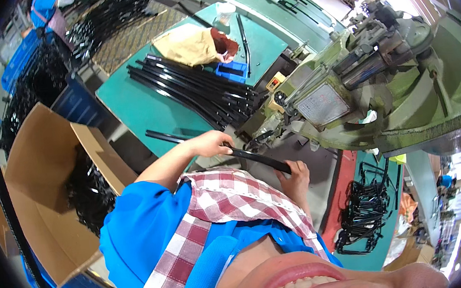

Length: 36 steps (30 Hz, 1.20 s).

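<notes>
A long glossy black tube [257, 157] lies slantwise in front of my checked apron. My left hand [212, 144] is closed round its middle, the thumb on the near side. Near the tube's right end, my right hand [296, 179] grips it with bent fingers. The far left end of the tube reaches over the edge of the green table [120, 91]. Just beyond my left hand, a pile of similar black tubes [197, 89] rests on that table, their right ends close to a green metal machine [321, 102].
Past the pile are a tan sack [187, 43], a small blue bin [231, 73] and a clear container [224, 14]. An open cardboard box [47, 200] with black parts stands on the left. Bent black frames [364, 209] are heaped to the right. A co-worker [47, 12] is at far left.
</notes>
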{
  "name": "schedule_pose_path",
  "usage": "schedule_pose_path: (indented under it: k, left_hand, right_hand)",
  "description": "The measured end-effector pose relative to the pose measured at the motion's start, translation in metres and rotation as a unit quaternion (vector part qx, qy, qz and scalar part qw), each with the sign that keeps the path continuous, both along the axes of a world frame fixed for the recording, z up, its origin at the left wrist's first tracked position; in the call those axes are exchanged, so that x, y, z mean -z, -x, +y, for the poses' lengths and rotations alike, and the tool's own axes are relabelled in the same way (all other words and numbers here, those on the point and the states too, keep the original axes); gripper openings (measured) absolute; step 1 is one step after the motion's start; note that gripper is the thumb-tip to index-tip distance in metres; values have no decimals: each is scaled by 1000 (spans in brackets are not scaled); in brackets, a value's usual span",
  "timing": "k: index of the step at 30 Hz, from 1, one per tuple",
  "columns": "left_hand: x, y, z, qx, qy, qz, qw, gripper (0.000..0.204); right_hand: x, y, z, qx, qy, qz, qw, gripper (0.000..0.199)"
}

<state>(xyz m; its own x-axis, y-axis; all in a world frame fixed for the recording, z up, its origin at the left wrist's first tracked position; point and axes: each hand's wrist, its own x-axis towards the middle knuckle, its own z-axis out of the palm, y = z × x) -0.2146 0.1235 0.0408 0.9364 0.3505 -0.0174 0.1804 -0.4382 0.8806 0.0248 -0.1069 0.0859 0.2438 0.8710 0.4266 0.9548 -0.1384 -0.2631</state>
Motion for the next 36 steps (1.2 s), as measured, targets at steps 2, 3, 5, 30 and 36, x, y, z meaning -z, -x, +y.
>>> schedule_pose_path:
  k: [2,3,5,30,36]
  left_hand:
    - [-4,-12,10,29,8,23,999,23]
    - [-4,-17,12,46,-17,33,998,23]
    - [-4,-21,17,57,-15,55,997,23]
    - [-40,-70,-4,-20,-13,19,1000,28]
    - [-50,-68,-6,5,24,-5,1000,29]
  right_hand:
    - [1,-2,-4,22,-12,8,1000,34]
    - [3,0,-7,34,-9,12,999,34]
    - [10,2,-15,57,5,25,998,34]
    - [-16,-83,-25,-5,-10,90,996,35]
    - [-34,-81,-29,-29,-135,7,990,40]
